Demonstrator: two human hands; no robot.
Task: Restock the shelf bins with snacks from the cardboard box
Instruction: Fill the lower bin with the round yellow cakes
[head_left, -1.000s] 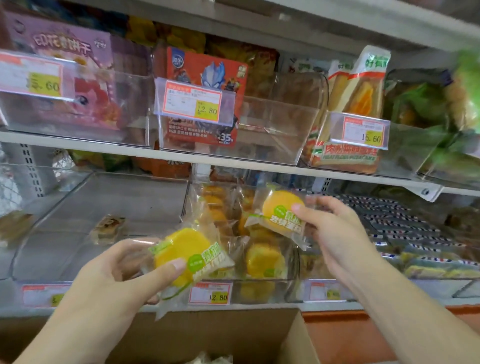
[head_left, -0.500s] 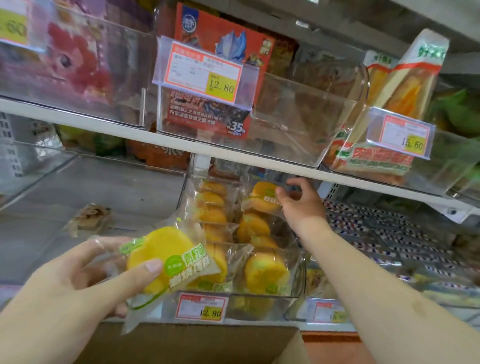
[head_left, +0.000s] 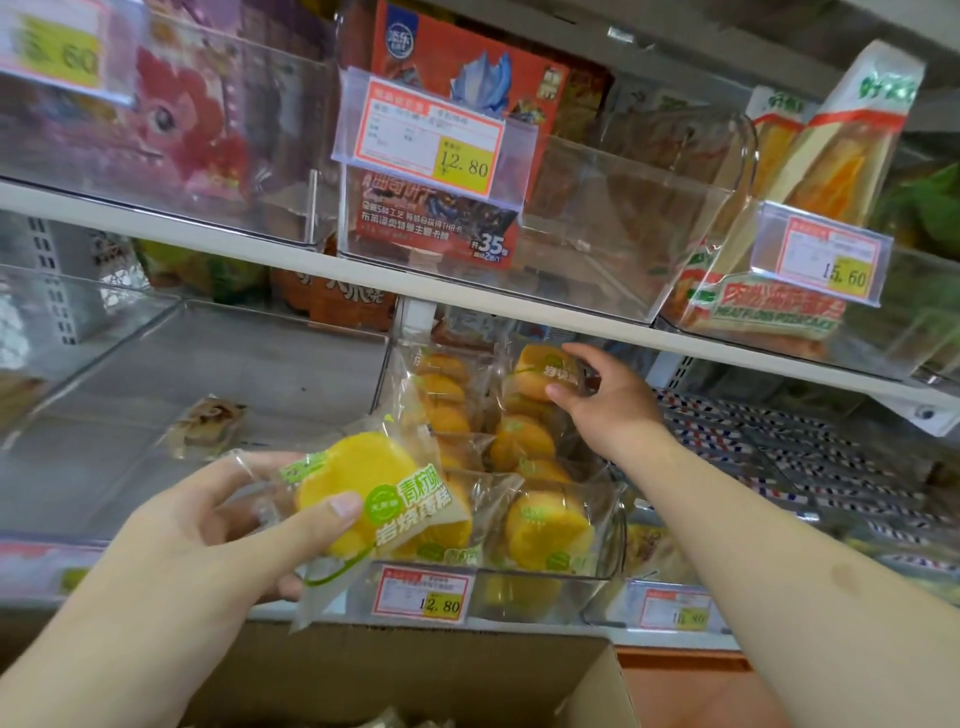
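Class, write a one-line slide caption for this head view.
Right hand places a yellow cake pack in the bin; left hand holds another.

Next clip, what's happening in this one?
A person is restocking a clear shelf bin with wrapped yellow cakes. The right hand reaches to the back of the bin and grips one packet there, on top of the rows already inside. The left hand holds a second cake packet in front of the bin, above the open cardboard box, not yet placed.
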